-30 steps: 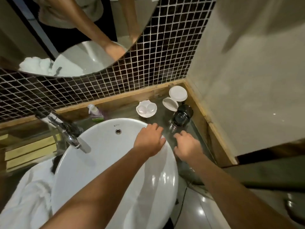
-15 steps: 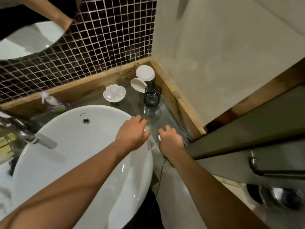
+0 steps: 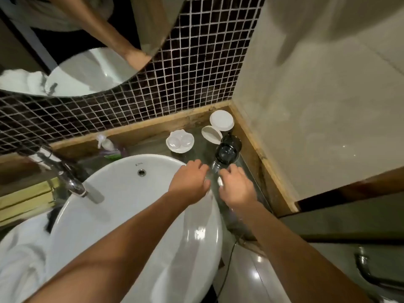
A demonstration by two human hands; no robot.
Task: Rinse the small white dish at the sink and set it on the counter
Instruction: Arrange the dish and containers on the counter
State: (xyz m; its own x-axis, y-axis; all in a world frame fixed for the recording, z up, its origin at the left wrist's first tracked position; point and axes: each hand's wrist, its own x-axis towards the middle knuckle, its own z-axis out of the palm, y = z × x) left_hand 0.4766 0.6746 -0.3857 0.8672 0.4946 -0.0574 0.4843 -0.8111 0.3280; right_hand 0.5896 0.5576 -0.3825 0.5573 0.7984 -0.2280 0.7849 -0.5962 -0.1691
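My left hand (image 3: 190, 180) lies palm down over the right rim of the white sink basin (image 3: 131, 204), fingers bent. My right hand (image 3: 237, 185) is beside it over the wet counter (image 3: 244, 169), knuckles up. A sliver of white (image 3: 220, 182) shows at the right thumb; I cannot tell what it is. Further back on the counter stand a scalloped small white dish (image 3: 180, 142) with two hollows, an oval white dish (image 3: 211, 134) and a round white dish (image 3: 222, 120). None of them is touched.
A dark glass tumbler (image 3: 228, 149) stands just beyond my right hand, with a clear glass (image 3: 215, 167) in front of it. The chrome faucet (image 3: 72, 182) is at the left and a small bottle (image 3: 107, 145) behind the basin. A white towel (image 3: 19, 259) is at lower left.
The view swung right and then back left. Both hands stayed close together at the basin's right rim, and the right hand edged nearer the glasses.
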